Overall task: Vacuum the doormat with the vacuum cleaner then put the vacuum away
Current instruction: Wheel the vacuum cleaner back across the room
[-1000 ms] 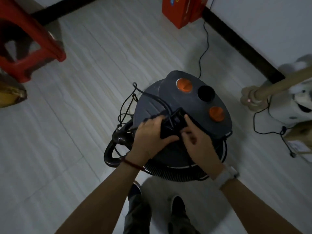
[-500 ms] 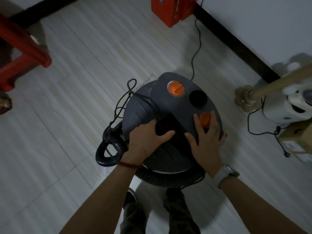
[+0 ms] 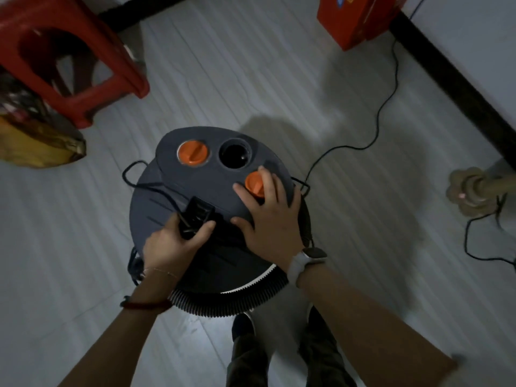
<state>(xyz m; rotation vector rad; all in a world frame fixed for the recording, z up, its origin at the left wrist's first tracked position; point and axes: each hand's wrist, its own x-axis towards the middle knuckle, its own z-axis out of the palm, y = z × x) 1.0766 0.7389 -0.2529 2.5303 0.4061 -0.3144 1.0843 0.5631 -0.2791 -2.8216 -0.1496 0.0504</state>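
Observation:
A round dark grey canister vacuum cleaner stands on the floor right in front of my feet. Its lid carries two orange knobs and a black hole between them. My left hand is closed around the black handle on the lid, where a black cord is bundled. My right hand lies flat on the lid with its fingers spread around the right orange knob. The ribbed black hose is wrapped around the canister's near side. No doormat is in view.
A red plastic stool stands at the upper left with a yellow bag beside it. A red box sits by the far wall. A thin black cable runs across the floor. A beige stand base is at the right.
My right hand left the handle and moved onto the lid by the right orange knob. The view has swung, so the vacuum now sits further left and the stool is closer.

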